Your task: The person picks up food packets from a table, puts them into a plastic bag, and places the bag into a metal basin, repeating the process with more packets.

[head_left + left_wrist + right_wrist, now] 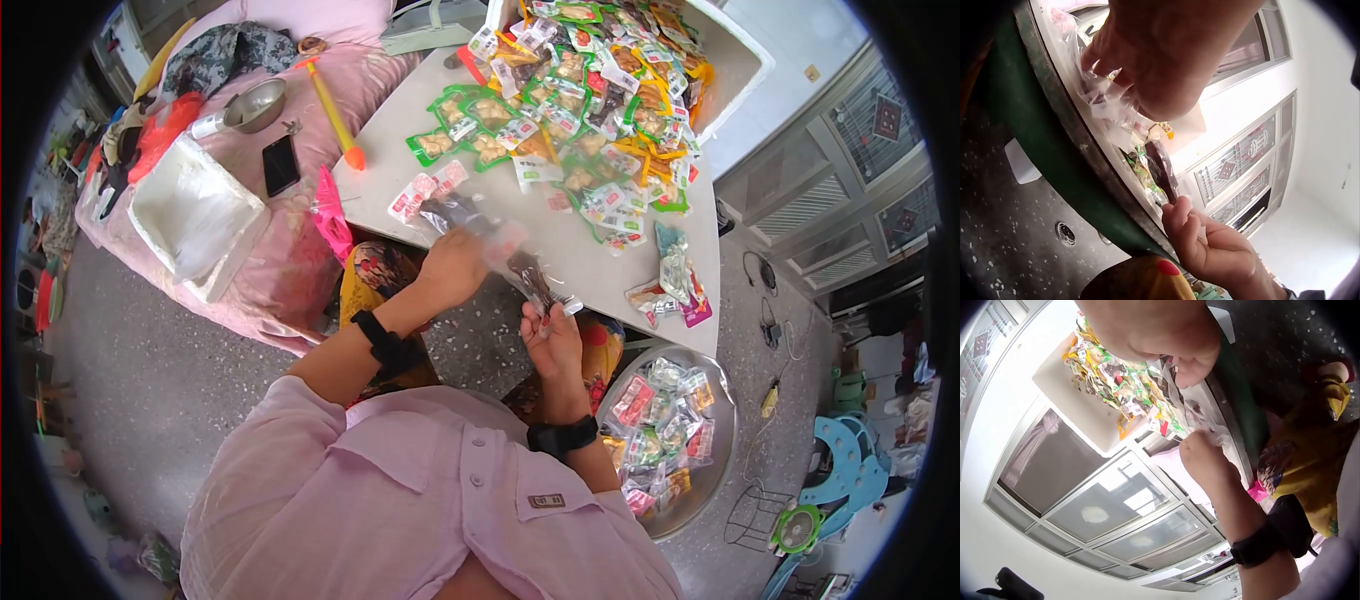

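The left hand is at the table's near edge, its bent fingers gripping clear plastic packaging in the left wrist view. Beyond it lies a clear packet with dark contents. The right hand, palm up, pinches the lower end of another dark-filled packet between thumb and fingers. In the left wrist view this dark packet stands above the right hand's fingertips. A blurred pink-and-clear packet part is between the hands; which packet it belongs to, I cannot tell.
Many colourful packets spill from a white foam box onto the table. A metal basin of packets stands at right below the table. On the pink bed lie an empty foam tray, a phone and a pan.
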`<action>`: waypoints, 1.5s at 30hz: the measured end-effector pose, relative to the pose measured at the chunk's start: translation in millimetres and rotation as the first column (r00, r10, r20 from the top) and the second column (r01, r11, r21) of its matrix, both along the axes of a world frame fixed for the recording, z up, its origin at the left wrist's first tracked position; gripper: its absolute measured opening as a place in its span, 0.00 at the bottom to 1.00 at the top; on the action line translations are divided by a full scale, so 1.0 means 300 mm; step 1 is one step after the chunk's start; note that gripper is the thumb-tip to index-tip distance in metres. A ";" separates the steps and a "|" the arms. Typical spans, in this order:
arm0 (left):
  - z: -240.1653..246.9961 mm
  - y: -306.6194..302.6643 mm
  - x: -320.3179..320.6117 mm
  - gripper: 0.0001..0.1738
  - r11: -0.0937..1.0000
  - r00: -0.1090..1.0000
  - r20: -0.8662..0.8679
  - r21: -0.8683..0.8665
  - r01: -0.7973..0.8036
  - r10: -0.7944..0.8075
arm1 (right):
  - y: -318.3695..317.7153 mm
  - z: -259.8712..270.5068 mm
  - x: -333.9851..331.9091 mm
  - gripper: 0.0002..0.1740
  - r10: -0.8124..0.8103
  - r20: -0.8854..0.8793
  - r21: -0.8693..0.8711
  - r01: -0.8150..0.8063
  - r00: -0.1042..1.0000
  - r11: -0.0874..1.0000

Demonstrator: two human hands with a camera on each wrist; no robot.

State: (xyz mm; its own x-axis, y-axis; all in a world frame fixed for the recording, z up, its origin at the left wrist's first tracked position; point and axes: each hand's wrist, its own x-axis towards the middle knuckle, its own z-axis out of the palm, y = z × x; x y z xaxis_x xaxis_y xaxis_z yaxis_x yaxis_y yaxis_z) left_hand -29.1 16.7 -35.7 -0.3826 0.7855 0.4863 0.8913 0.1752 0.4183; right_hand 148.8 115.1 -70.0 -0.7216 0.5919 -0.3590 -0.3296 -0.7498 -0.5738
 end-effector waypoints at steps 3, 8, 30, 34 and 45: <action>-0.001 0.003 0.012 0.18 0.999 0.994 -0.097 0.027 -0.042 0.045 | -0.033 0.026 -0.036 0.10 0.045 0.053 0.051 -0.048 0.998 0.998; 0.019 -0.019 0.025 0.15 0.995 0.988 -0.153 0.100 -0.016 0.032 | -0.042 0.062 -0.074 0.08 0.253 0.156 0.184 -0.279 0.955 0.942; 0.041 -0.067 0.063 0.09 0.983 0.976 -0.208 0.154 0.104 -0.070 | -0.033 0.071 -0.362 0.05 0.182 0.277 0.221 -0.247 0.943 0.943; 0.041 -0.084 0.046 0.12 0.982 0.973 -0.228 0.167 0.083 -0.044 | -0.028 0.091 -0.344 0.04 0.324 0.217 0.194 -0.366 0.921 0.910; -0.055 -0.166 0.021 0.15 0.986 0.923 -0.383 0.162 0.037 0.029 | 0.066 0.068 -0.097 0.06 0.167 0.214 0.239 -0.217 0.963 0.946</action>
